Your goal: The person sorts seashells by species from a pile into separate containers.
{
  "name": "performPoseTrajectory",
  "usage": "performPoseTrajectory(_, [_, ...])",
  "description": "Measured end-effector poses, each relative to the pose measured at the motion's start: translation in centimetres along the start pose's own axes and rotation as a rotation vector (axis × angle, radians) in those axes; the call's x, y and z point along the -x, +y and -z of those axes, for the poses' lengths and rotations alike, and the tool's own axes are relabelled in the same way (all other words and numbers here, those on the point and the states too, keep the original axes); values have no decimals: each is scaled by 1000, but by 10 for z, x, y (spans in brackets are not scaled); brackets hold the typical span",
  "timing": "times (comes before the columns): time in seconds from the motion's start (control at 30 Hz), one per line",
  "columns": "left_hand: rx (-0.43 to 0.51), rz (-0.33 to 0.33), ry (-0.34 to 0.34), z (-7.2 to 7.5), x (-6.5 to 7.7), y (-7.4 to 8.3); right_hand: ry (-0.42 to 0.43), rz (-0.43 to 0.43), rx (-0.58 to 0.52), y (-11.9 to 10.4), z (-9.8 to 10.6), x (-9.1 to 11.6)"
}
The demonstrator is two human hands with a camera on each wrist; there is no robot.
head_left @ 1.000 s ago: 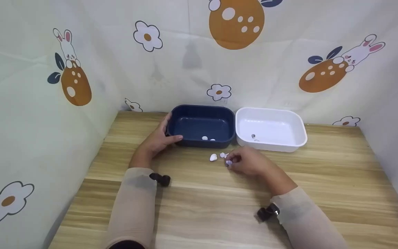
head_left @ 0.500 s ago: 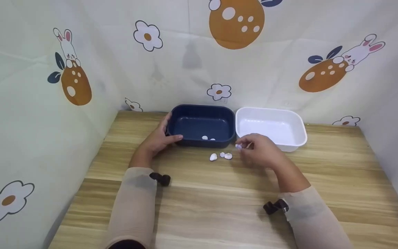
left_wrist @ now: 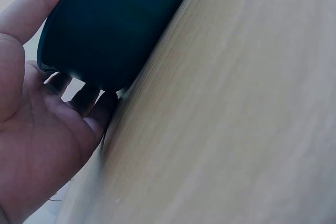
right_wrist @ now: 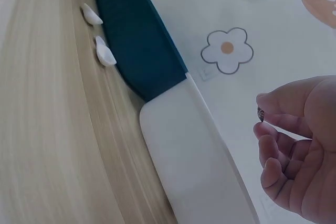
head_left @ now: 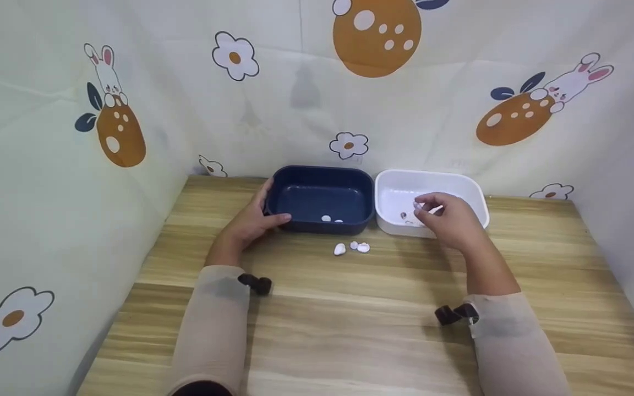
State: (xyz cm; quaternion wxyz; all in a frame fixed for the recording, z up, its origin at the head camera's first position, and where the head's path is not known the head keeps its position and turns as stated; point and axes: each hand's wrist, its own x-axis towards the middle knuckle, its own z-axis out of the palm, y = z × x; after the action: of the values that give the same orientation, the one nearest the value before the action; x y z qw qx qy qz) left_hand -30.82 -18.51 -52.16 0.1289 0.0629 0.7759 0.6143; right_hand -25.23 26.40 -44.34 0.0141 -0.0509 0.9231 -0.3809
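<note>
My left hand (head_left: 248,223) holds the left end of a dark blue bin (head_left: 322,227), thumb at the front corner and fingers along the side. In the left wrist view, its fingers (left_wrist: 84,98) lie against the bin's end wall. Above the white bin (head_left: 399,227), my right hand (head_left: 453,221) pinches a small dark-patterned shell (right_wrist: 260,114) between thumb and forefinger. A few small pieces, one a dark shell (head_left: 403,215), lie inside the white bin. White shells (head_left: 326,219) show on the blue bin's floor.
On the wooden table (head_left: 317,330), a larger white shell (head_left: 339,249) lies in front of the blue bin, with two others, one a flat white shell (head_left: 364,247), to its right. Both bins stand side by side near the patterned back wall (head_left: 295,110).
My right hand has picked up a small shell from the group on the table and moved right and back with it, over the white bin. The left hand has kept its place.
</note>
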Motion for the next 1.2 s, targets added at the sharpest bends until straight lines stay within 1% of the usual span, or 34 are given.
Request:
performPoseTrajectory(0.17, [-7,0,-3,1,0,0,-8,-52,-8,3,3,-2])
performPoseTrajectory(0.43, [-17,12,2,1,0,0,6,-57,-7,1,2,-3])
performPoseTrajectory(0.63, [-12,21,4,0,0,0,16,-17,-6,-2,-6,-2])
performPoseTrajectory(0.9, [4,18,0,-1,0,1,0,61,-5,-12,-22,2])
performPoseTrajectory(1.07, [17,18,-2,-1,0,1,-39,93,-37,-22,-37,6])
performPoseTrajectory(1.2, [15,14,-2,-1,-1,-1,-97,111,-73,-28,-51,9])
